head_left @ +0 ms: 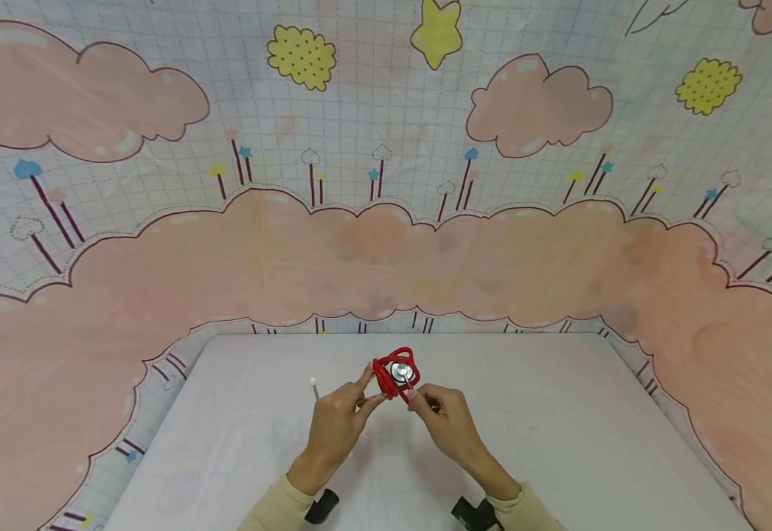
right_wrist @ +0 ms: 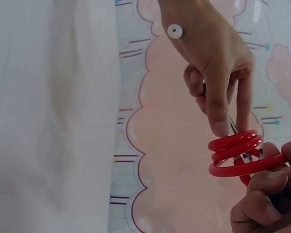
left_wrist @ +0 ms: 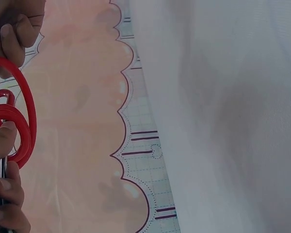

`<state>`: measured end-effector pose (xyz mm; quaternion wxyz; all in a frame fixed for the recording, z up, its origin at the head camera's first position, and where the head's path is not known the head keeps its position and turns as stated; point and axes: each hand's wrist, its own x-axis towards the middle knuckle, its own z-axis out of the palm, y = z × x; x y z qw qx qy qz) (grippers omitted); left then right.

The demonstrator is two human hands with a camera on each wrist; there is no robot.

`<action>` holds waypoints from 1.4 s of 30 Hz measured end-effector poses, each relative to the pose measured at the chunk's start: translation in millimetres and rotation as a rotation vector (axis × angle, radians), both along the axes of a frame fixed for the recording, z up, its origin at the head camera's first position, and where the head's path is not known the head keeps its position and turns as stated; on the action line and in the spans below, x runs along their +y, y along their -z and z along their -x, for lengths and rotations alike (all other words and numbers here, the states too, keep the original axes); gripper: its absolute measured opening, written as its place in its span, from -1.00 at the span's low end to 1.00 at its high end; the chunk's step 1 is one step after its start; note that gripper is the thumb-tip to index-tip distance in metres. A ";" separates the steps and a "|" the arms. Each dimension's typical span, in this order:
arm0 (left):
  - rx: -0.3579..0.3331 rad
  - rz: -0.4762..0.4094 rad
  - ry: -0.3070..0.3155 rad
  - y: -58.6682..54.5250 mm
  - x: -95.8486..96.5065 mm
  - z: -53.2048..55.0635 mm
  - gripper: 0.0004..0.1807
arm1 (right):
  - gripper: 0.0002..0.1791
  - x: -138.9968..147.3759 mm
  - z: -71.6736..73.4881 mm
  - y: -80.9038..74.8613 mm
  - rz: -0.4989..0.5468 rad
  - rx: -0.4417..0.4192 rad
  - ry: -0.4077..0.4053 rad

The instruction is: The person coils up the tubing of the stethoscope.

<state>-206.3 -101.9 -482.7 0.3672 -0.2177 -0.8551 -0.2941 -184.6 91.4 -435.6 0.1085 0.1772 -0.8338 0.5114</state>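
A stethoscope with red tubing (head_left: 383, 379) wound into loops is held up over the white table, between both hands. My left hand (head_left: 338, 417) grips the coil and the metal ear tubes, thumb and fingers on the loops. One white ear tip (head_left: 313, 380) pokes out past the back of that hand. The round silver chest piece (head_left: 402, 371) faces up within the red loops. With thumb and fingertips my right hand (head_left: 450, 419) pinches the near right end of the tubing. In the right wrist view the stacked red loops (right_wrist: 235, 145) lie between both hands.
The white tabletop (head_left: 558, 442) spreads under the hands. Behind it and at its sides hangs a cloth printed with clouds (head_left: 386, 265). Dark devices (head_left: 322, 507) sit at both wrists, beside the cream sleeves (head_left: 278, 507).
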 end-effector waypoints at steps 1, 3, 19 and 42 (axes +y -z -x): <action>-0.004 -0.001 0.001 -0.2 0.5 -0.2 -0.30 | -0.76 0.8 2.8 4.8 0.000 -0.002 0.009; -0.007 -0.005 0.005 -0.1 1.3 -0.6 -0.31 | -0.77 2.5 8.2 14.7 -0.001 -0.001 0.017; 0.034 0.000 0.054 2.4 6.8 0.1 -0.31 | -0.94 2.2 16.0 35.0 0.069 0.296 0.204; 0.011 0.090 0.036 9.9 23.3 -6.8 -0.35 | -0.90 -0.9 26.8 41.8 -0.049 0.653 0.391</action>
